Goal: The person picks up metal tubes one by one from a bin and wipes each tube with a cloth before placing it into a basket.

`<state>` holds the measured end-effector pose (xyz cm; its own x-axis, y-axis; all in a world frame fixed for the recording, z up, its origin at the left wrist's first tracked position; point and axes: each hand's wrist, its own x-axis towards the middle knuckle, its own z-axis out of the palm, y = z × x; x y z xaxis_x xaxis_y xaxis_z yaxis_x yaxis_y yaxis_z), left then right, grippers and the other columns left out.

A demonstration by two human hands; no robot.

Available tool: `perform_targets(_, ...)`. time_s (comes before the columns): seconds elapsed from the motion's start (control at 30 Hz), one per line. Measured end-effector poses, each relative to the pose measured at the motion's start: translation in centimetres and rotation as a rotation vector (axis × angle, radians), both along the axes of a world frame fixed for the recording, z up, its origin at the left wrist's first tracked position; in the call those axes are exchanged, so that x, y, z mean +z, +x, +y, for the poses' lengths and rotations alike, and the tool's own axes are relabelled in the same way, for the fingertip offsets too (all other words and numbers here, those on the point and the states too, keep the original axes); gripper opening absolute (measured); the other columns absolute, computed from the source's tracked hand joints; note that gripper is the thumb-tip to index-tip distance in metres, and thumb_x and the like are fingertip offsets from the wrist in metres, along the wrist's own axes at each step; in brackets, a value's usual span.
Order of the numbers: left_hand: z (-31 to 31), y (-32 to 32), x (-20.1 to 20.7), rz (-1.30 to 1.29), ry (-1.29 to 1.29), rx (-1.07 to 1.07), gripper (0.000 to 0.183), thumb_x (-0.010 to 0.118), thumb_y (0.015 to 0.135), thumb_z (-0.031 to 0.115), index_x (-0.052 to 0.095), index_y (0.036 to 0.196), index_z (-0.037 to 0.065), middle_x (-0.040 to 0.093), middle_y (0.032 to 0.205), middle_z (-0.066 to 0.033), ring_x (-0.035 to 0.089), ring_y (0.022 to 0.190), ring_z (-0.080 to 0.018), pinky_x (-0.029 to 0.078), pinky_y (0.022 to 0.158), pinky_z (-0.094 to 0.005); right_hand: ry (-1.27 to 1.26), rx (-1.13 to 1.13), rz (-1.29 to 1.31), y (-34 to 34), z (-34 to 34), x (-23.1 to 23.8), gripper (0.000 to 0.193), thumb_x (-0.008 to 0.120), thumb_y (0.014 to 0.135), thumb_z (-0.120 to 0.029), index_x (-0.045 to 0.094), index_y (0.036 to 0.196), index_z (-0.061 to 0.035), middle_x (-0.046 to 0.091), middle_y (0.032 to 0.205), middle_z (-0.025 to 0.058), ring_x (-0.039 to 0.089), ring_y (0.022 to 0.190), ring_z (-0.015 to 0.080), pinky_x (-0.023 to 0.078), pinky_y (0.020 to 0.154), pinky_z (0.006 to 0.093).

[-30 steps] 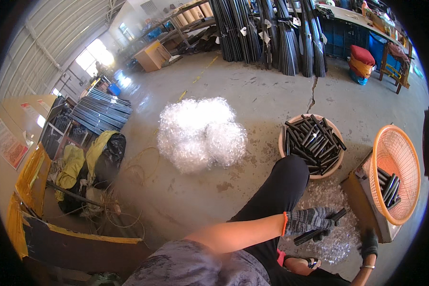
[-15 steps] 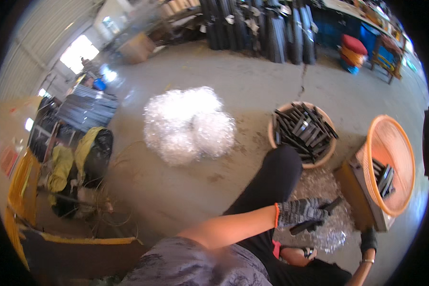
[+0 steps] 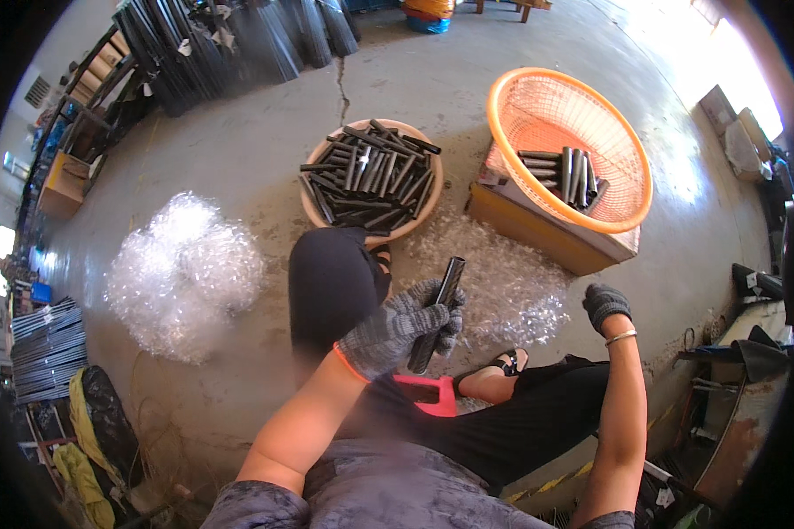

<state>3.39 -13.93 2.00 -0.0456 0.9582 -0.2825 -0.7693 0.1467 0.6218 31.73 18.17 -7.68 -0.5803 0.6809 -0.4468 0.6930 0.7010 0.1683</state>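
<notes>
My left hand (image 3: 399, 326), in a dark grey knitted glove with an orange cuff, grips a black tube (image 3: 448, 280) that tilts upward above my lap. In a matching glove, my right hand (image 3: 606, 304) is a closed fist below the cardboard box; what it holds, if anything, is hidden. Ahead of my knee stands a round tub (image 3: 436, 196) heaped with short black tubes (image 3: 375, 172). A tilted orange mesh basket (image 3: 622, 150) rests on the cardboard box (image 3: 538, 236), with several black tubes (image 3: 575, 176) lying in it.
Clear plastic scraps (image 3: 512, 286) litter the floor between tub and box. A big pile of clear plastic film (image 3: 185, 273) lies at the left. Long black tubes (image 3: 229, 44) stand at the back. A pink stool (image 3: 437, 397) shows beneath me; dark bags (image 3: 106, 423) are at far left.
The view has swung right, so tub and basket appear farther left. My left hand, with the black tube, is raised and turned more upright. My right hand has come into fuller view.
</notes>
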Motion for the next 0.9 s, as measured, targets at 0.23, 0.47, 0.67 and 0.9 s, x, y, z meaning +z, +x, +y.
perform_targets(0.23, 0.1, 0.0, 0.2, 0.157, -0.026, 0.032, 0.036, 0.062, 0.088, 0.018, 0.053, 0.119, 0.002, 0.061, 0.093, -0.0049, 0.06, 0.083, -0.0157, 0.051, 0.074, -0.0299, -1.461, -0.272, 1.021, -13.2, -16.4, 10.0, 0.044, 0.057, 0.09, -0.007, 0.044, 0.132, -0.0015, 0.056, 0.121, 0.0066, 0.06, 0.091, 0.0162, 0.05, 0.074, 0.0276)
perform_targets(0.47, -1.0, -0.6, 0.5, 0.043, -0.016, 0.002, 0.036, 0.062, 0.088, 0.017, 0.052, 0.12, 0.002, 0.061, 0.094, -0.0057, 0.06, 0.083, -0.0163, 0.051, 0.074, -0.0307, -0.096, 0.1, 0.194, -4.5, -2.0, -0.2, 0.029, 0.054, 0.09, -0.012, 0.055, 0.118, -0.0049, 0.065, 0.101, 0.011, 0.061, 0.082, 0.0163, 0.051, 0.069, 0.0319)
perform_targets(0.67, -0.8, 0.1, -0.7, -0.043, -0.002, 0.018, 0.036, 0.061, 0.089, 0.017, 0.051, 0.12, 0.003, 0.061, 0.093, -0.0047, 0.06, 0.083, -0.0164, 0.052, 0.073, -0.031, -1.445, -0.769, 1.074, -11.6, -11.6, 9.2, 0.039, 0.048, 0.092, -0.008, 0.046, 0.132, -0.0088, 0.055, 0.12, 0.0038, 0.058, 0.078, 0.0125, 0.05, 0.062, 0.0271)
perform_targets(0.9, -1.0, -0.4, 1.2, 0.032, -0.003, -0.018, 0.038, 0.062, 0.088, 0.016, 0.052, 0.122, 0.003, 0.061, 0.093, -0.0048, 0.06, 0.083, -0.0156, 0.051, 0.073, -0.0307, -0.847, -0.121, 0.884, -9.0, -9.4, 2.9, 0.023, 0.059, 0.085, -0.008, 0.062, 0.106, 0.0001, 0.065, 0.105, 0.0151, 0.062, 0.091, 0.0241, 0.048, 0.084, 0.0349)
